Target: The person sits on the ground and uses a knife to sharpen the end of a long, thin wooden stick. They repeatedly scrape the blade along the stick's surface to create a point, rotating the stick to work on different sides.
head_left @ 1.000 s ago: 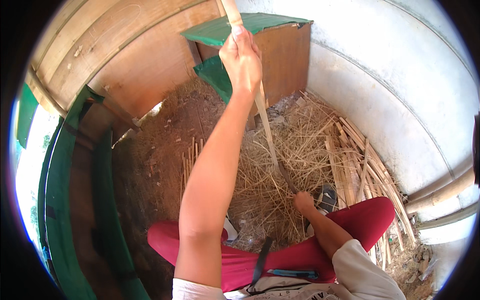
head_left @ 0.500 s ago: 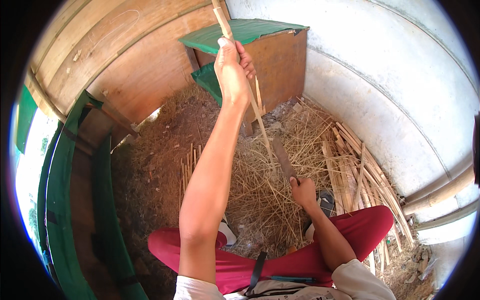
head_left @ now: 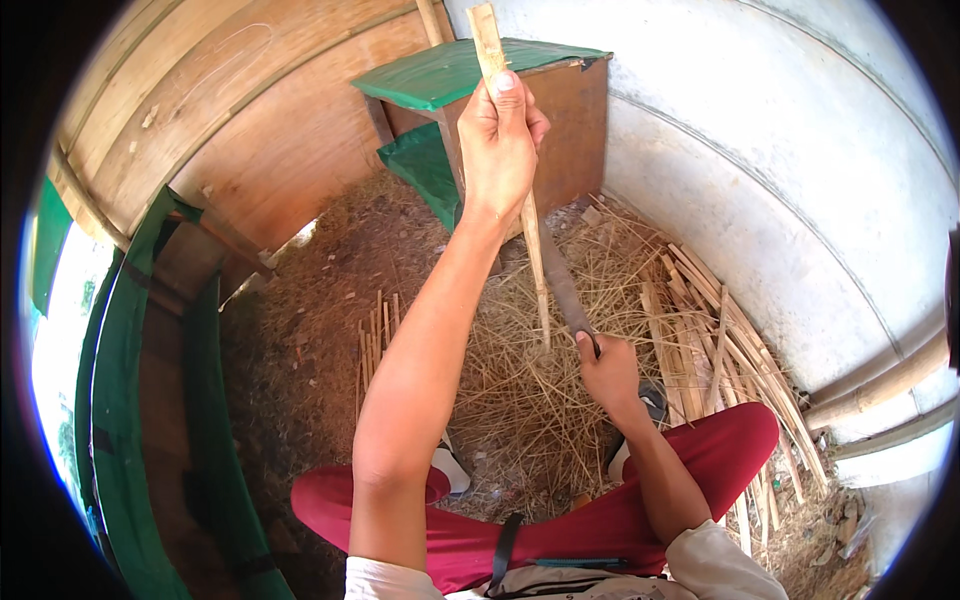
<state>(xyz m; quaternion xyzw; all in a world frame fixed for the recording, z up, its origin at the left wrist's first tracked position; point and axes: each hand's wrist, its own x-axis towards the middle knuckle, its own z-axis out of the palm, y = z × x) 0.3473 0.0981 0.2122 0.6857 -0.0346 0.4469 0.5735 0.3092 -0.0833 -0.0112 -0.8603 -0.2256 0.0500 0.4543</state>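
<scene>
A long pale bamboo strip (head_left: pixel 487 38) stands nearly upright before me, its lower end down at the straw. My left hand (head_left: pixel 502 150), arm stretched forward, is closed round the strip near its top. My right hand (head_left: pixel 608 370) grips a machete (head_left: pixel 566 288) by its handle, most of which the fingers hide. The dark blade points up and away, close along the right side of the strip's lower half. Whether blade and strip touch, I cannot tell.
Loose straw and shavings (head_left: pixel 540 400) cover the ground between my crossed legs (head_left: pixel 690 455). Split bamboo strips (head_left: pixel 690 350) lie piled at right; several more (head_left: pixel 378 325) are left of my forearm. A green-topped wooden box (head_left: pixel 570 130) stands ahead, and a green-covered frame (head_left: pixel 150 420) at left.
My left hand has shifted right with the bamboo strip, and more of the strip's broad top shows. The machete blade has swung up and left, close to the strip.
</scene>
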